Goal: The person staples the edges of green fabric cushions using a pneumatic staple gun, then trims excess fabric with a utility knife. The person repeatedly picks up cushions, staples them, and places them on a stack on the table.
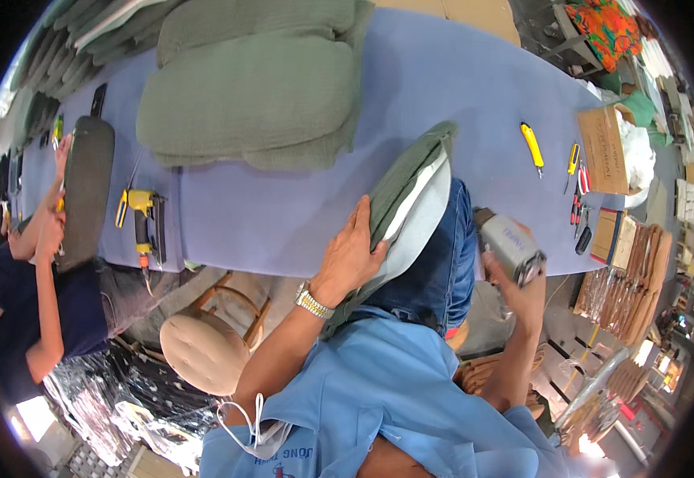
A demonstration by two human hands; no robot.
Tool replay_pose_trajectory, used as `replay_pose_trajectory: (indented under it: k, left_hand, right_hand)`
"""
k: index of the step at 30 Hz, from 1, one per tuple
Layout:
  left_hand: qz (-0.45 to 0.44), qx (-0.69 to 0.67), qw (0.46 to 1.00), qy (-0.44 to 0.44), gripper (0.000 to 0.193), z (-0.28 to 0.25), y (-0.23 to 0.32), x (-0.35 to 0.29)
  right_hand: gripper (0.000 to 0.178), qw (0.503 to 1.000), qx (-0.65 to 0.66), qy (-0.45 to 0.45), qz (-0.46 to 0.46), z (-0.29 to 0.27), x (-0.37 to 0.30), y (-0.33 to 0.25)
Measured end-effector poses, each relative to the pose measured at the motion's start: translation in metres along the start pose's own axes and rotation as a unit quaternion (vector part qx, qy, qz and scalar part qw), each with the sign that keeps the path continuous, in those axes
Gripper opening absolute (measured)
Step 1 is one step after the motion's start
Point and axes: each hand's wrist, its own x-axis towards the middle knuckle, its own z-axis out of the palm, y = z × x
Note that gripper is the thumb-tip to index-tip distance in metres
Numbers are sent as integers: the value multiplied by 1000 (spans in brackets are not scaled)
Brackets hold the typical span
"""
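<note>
My left hand, with a watch at the wrist, grips a green fabric-covered seat cushion by its edge. The cushion stands tilted on edge against my lap, and its pale underside is turned to the right. Fabric is wrapped over the rim there. In my right hand is a grey staple gun, held to the right of my knee and apart from the cushion. Part of that hand's grip is hidden behind the tool.
Stacked green cushions lie on the blue table. A yellow-black staple gun rests at left, near a co-worker's arms and dark cushion. At right are a yellow cutter, screwdrivers, pliers and a cardboard box.
</note>
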Motion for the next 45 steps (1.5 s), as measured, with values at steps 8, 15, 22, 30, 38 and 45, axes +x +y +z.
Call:
replay_pose_trajectory:
  k: [8, 15, 22, 30, 38, 45]
  left_hand:
    - [45, 39, 998, -30, 87, 4, 44, 79]
    - [101, 22, 995, -2, 82, -2, 60, 114]
    - [133, -191, 971, -48, 85, 16, 69, 175]
    - [38, -378, 918, -111, 69, 51, 0, 119]
    - [51, -274, 957, -76, 69, 70, 9, 116]
    - [60, -298, 946, -110, 70, 55, 0, 128]
  right_hand:
    - [70, 940, -295, 162, -61, -28, 136, 225]
    - [41, 983, 50, 119, -127, -9, 113, 93]
    - [30, 980, 133, -71, -127, 56, 86, 13]
    - [30, 993, -10, 74, -87, 104, 84, 55]
    - [61, 944, -276, 171, -63, 111, 90, 39]
    - [52, 983, 73, 152, -78, 137, 108, 71]
